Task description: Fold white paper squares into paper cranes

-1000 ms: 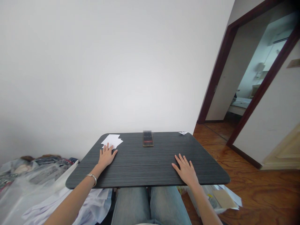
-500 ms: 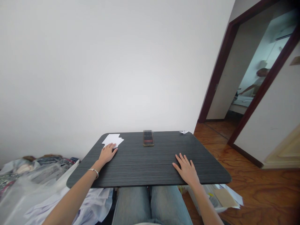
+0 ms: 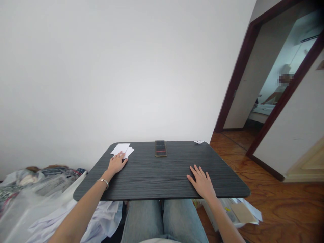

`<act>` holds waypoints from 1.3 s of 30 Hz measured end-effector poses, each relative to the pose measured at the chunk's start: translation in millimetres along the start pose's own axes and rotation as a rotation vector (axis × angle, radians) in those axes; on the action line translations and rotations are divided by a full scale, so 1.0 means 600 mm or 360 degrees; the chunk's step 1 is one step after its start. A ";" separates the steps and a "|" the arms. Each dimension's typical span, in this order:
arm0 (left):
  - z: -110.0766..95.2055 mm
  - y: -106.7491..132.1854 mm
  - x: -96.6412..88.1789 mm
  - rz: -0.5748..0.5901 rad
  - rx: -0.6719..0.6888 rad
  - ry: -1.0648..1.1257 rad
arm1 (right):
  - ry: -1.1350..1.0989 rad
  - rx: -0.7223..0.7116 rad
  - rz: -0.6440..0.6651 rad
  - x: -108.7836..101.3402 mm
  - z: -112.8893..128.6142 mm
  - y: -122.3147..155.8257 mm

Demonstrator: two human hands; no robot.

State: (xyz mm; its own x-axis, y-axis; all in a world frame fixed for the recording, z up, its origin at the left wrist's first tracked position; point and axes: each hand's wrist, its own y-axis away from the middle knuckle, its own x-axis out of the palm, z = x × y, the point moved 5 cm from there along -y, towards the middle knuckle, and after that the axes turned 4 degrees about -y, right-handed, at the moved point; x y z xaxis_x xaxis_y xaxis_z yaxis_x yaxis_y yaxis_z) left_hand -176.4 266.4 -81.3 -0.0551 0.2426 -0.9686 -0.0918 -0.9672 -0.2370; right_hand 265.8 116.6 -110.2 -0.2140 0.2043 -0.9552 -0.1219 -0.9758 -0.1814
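My left hand (image 3: 117,163) lies open at the left of the dark table (image 3: 157,179), its fingertips over the near edge of some white paper sheets (image 3: 120,147). Whether the fingers press on the sheets, I cannot tell. On the right half of the tabletop my right hand (image 3: 203,184) rests flat with fingers spread, holding nothing. A phone (image 3: 161,148) is at the back middle, between the two hands and farther off. Near the back right corner sits a small folded white paper piece (image 3: 199,142).
A white wall (image 3: 152,74) stands right behind the table. Clothes and plastic bags (image 3: 48,185) are heaped at the left. Below the table's right side is a bin with papers (image 3: 243,212). Through the doorway (image 3: 234,74) at the right, a person (image 3: 277,94) is in another room.
My left hand has shifted slightly forward over the paper sheets, and the sheets beneath have moved a little. The right hand stays where it was. The view has shifted slightly.
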 end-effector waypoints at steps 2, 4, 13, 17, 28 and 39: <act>0.001 -0.001 0.001 0.0012 -0.0001 -0.0008 | 0.0012 -0.0004 -0.0013 0.001 0.001 0.000; 0.001 -0.002 0.001 0.0024 0.0002 -0.0009 | 0.0022 -0.0011 -0.0023 0.000 0.003 0.001; -0.001 0.001 -0.003 -0.0032 -0.0002 0.0012 | 0.0045 -0.0012 0.0003 -0.004 0.009 0.003; -0.004 0.007 -0.012 -0.0126 -0.0016 0.0014 | 0.0045 -0.0028 -0.0008 -0.007 0.011 0.005; -0.077 0.078 -0.029 -0.0177 0.0402 0.0078 | 0.0057 -0.0018 -0.0004 -0.008 0.013 0.004; -0.175 0.172 -0.064 0.0127 0.0883 0.0343 | 0.0073 -0.0020 -0.0030 -0.007 0.012 0.006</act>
State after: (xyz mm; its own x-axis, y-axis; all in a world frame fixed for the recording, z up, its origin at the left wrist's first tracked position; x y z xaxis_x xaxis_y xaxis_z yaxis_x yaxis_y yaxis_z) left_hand -79.6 149.5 -76.6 0.1145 0.0940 -0.9890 -0.6044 -0.7834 -0.1445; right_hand 259.1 112.8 -104.9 -0.1672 0.2194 -0.9612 -0.1134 -0.9727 -0.2023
